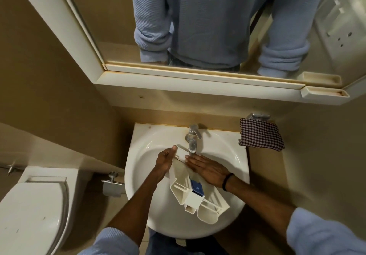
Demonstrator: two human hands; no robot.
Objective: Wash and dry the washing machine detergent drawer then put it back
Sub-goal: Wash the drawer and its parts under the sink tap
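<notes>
The white detergent drawer (pixel 198 197) lies tilted in the bowl of the white sink (pixel 142 205). Its far end is up beneath the spout of the chrome tap (pixel 192 139), and its open compartments point back toward the person. A blue insert (pixel 197 187) sits in the middle compartment. The left hand (pixel 165 158) grips the drawer's far left edge, its fingers curled round the plastic just beside the spout. The right hand (pixel 206 167) lies flat on the drawer's right side, fingers straight and together with the tips reaching toward the tap. A dark band (pixel 226 181) circles that wrist. Both light blue sleeves are pushed up the forearms. A checked cloth (pixel 260 135) hangs on the wall to the right of the sink, near the back corner of the rim. To the left, well apart from the basin, stands a toilet (pixel 29 211) with its lid down. A metal paper holder (pixel 111 185) is fixed to the wall between toilet and sink. Above the tap a framed mirror (pixel 198 17) reflects the person's blue jumper and rolled cuffs.
</notes>
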